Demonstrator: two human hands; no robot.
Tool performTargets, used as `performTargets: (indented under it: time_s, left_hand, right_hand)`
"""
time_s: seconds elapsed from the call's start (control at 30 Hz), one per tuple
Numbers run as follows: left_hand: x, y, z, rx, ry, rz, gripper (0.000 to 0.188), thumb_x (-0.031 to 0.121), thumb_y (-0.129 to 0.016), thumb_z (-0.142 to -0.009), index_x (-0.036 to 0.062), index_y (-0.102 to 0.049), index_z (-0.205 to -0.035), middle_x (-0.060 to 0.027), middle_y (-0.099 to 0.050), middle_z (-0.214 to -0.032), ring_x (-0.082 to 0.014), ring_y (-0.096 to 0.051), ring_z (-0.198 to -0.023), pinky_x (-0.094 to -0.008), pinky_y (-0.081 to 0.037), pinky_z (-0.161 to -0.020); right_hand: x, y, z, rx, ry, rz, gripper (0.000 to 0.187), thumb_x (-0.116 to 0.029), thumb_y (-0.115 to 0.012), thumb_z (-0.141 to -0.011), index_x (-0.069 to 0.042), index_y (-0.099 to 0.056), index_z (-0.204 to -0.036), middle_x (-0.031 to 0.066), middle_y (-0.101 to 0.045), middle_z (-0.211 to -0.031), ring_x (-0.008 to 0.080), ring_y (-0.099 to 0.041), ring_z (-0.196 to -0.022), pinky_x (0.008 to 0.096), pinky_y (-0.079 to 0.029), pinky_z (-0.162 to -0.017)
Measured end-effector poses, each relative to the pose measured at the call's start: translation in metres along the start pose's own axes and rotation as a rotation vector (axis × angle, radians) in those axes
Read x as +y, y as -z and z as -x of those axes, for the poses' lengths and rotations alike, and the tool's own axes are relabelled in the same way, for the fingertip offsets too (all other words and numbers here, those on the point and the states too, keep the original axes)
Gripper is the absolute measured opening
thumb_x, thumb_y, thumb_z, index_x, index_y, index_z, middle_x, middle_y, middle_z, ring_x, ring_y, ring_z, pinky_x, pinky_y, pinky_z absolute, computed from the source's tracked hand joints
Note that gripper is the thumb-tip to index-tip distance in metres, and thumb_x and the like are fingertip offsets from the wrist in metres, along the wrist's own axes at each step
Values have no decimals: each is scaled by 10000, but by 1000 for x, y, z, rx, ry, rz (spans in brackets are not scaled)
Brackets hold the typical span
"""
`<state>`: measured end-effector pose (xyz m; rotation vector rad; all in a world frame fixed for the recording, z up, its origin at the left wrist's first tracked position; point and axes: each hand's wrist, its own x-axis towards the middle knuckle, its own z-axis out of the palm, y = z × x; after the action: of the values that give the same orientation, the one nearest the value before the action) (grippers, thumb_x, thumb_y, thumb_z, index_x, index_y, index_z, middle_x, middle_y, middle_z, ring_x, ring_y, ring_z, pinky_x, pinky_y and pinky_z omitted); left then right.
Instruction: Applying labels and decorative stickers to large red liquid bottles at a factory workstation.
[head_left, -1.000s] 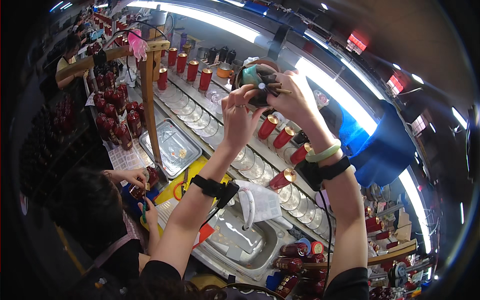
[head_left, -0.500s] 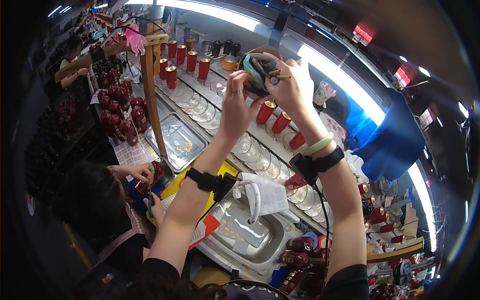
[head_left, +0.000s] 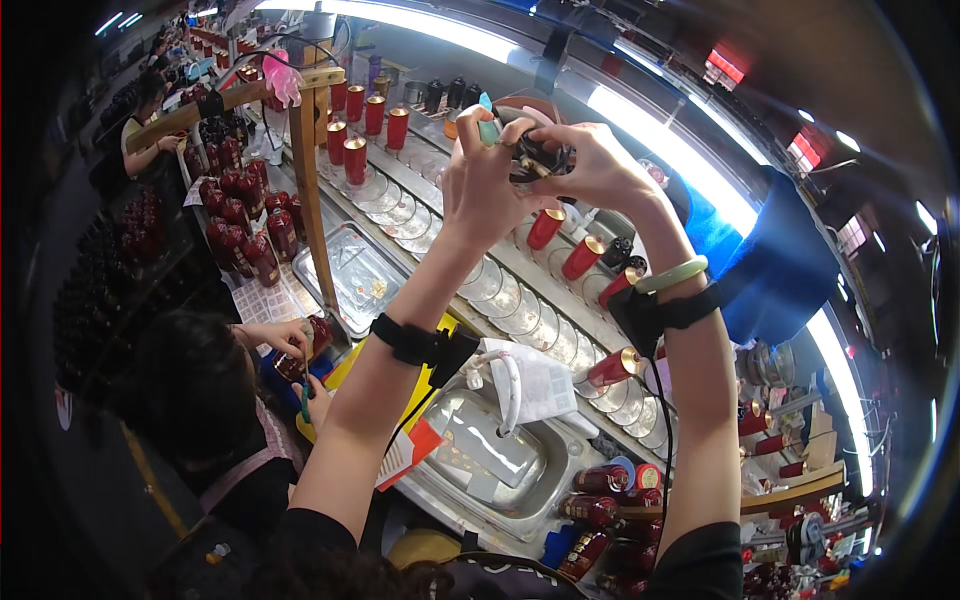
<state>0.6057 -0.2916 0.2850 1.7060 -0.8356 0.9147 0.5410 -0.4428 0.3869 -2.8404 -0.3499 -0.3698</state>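
**Bench surroundings**

Row of round clear glass discs (head_left: 520,305) runs 11 to 4 o'clock across centre, w/ red cylindrical containers with gold tops (head_left: 583,257) standing along it. Shiny rectangular steel tray (head_left: 362,280) at 9 o'clock of centre; a larger steel tray (head_left: 490,465) at 6. White folded paper sheet (head_left: 545,385) lies just beside that tray's far edge. Upright wooden post (head_left: 308,190) at 10 o'clock. Seated co-worker in dark top (head_left: 215,420) at 8 o'clock. Blue cloth (head_left: 775,265) at 3.
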Motion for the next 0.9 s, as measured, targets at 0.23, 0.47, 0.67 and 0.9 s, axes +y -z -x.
performTargets:
  time_s: [0.23,0.47,0.67,0.9]
  left_hand:
    - [4,-5,10,75,108,126,590,394,-959,-590,129,-617,-990,-134,-398,-1241,-344,-664,-930,-474,-572,-757]
    - [-1,-12,18,83,108,60,525,220,-950,-627,113,-637,-1035,-127,-371,-1259,-277,-590,-940,-407,-535,-810]
    - [-3,-8,22,96,87,115,521,131,-924,-632,124,-614,-1052,-142,-370,-1279,-290,-588,-962,-422,-524,-833]
    - [1,-2,11,63,66,8,561,162,-902,-634,121,-635,-1125,-149,-447,-1276,-387,-615,-1045,-473,-529,-856]
  right_hand:
    - [-11,-9,3,297,-91,170,278,-9,-569,-855,-24,-768,-1049,182,-708,-1088,336,-704,-942,421,-538,-872]
    - [-37,-27,-2,380,-125,315,261,-122,-561,-860,-75,-785,-984,190,-681,-1090,339,-675,-966,389,-552,-899]
    - [-24,-44,-23,524,-129,358,293,-157,-560,-900,16,-741,-1054,193,-632,-1141,337,-644,-1042,406,-541,-935]
    - [-16,-49,-29,351,-280,523,127,-187,-740,-756,-175,-810,-861,119,-593,-1100,325,-590,-1105,426,-537,-882]
